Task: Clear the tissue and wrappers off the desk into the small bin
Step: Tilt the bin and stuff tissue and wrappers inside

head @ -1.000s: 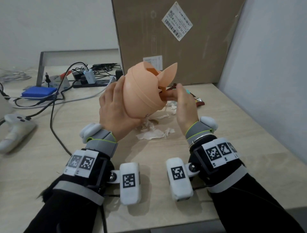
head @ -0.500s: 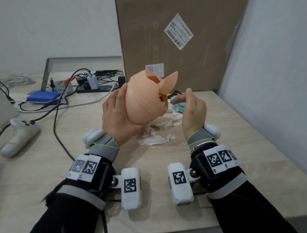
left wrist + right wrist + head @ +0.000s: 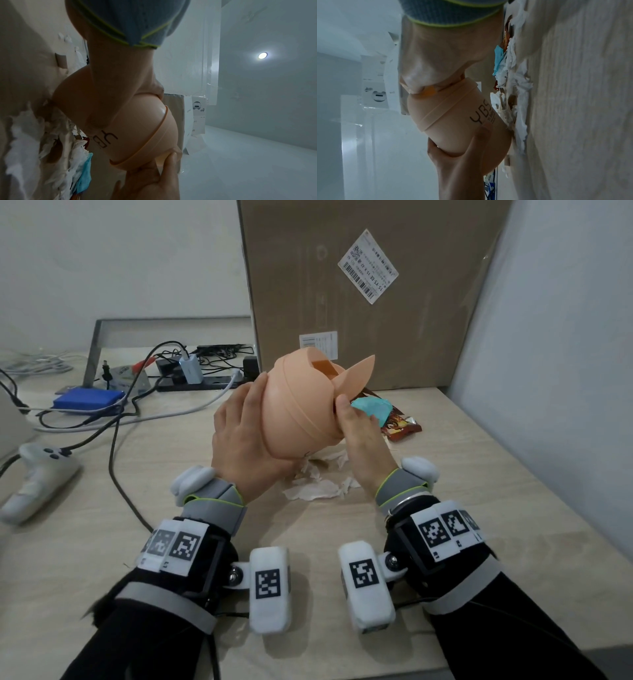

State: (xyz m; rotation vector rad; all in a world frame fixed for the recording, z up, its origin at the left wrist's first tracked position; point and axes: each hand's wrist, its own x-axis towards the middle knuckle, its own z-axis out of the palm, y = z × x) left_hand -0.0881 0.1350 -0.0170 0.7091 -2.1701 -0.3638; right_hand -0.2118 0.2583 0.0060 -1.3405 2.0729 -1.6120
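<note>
My left hand (image 3: 243, 440) grips the small peach bin (image 3: 294, 412) from the left and holds it tilted above the desk. The bin's ear-shaped lid flaps point up and to the right. My right hand (image 3: 359, 440) is at the lid, thumb on its rim and fingers curled over the orange flap (image 3: 429, 92). Torn white tissue (image 3: 315, 491) lies on the desk under the bin. A teal wrapper (image 3: 371, 407) and a brown-red wrapper (image 3: 400, 428) lie just behind my right hand. The wrist views show the bin (image 3: 137, 135) (image 3: 453, 121) in both hands.
A large cardboard box (image 3: 359, 302) stands at the back of the desk, and a wall (image 3: 548, 371) closes the right side. At the back left are a power strip with cables (image 3: 198, 381) and a blue box (image 3: 87, 400). A white controller (image 3: 37, 477) lies far left.
My right hand drew back from the lid half a second ago and has returned to it. The left hand keeps the bin tilted in about the same place.
</note>
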